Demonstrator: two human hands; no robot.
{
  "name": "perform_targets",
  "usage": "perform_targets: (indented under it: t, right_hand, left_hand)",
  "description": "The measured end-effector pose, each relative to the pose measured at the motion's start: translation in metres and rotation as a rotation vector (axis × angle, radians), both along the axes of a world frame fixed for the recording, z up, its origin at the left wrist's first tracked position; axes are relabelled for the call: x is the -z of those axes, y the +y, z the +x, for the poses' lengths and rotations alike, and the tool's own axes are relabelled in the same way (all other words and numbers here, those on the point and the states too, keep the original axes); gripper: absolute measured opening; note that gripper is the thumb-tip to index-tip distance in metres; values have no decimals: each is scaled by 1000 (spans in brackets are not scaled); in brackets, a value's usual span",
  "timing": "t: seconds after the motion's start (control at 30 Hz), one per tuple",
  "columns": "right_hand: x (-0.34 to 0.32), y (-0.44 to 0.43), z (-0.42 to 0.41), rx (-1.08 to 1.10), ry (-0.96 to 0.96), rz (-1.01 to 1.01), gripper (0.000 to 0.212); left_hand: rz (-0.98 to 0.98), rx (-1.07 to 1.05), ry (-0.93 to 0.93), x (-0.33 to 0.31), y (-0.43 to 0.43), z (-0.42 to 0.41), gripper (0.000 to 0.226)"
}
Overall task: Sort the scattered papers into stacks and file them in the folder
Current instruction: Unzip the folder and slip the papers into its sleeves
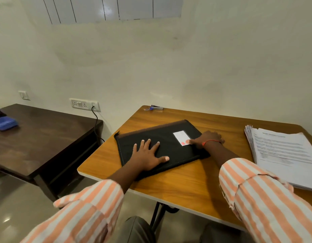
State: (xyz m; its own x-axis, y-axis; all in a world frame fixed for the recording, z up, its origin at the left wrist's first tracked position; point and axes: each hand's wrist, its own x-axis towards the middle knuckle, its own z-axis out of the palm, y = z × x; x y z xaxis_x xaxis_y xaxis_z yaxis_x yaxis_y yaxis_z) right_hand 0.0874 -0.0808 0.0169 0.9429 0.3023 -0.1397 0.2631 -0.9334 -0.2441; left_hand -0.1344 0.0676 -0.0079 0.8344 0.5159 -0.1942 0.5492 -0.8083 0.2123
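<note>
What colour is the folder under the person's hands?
Black: the folder bears a white label, clearest in the head view.

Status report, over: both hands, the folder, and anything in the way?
Left hand flat on closed black folder. Right hand at its edge, thumb on label. Paper stack beside, unfiled. Nothing blocking.
</note>
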Motion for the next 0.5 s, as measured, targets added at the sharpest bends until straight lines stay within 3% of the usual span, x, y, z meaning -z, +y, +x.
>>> perform_targets:
  t: [0.1, 0.2, 0.27, 0.33, 0.4, 0.5]
  right_hand:
    - [-6, -15, -4, -61, 94, -41, 84]
    - [-15, -29, -12, -103, 176, -19, 68]
    - [-15, -40, -9, -143, 232, 46, 57]
    - [-6, -54, 1, -145, 387, 194, 54]
    - [2, -65, 10, -115, 494, 338, 53]
    - [3, -58, 13, -120, 515, 369, 49]
  left_hand:
    - [99, -79, -99, 3, -5, 32, 72]
    - [46, 171, -294, 4, -25, 59, 57]
    - [36, 439, -344, 0, -38, 64, 58]
    - [203, 677, -326, -1, -45, 63, 67]
    - [355, 755, -284, 0, -46, 64, 75]
    - [408, 750, -262, -2, -37, 66, 72]
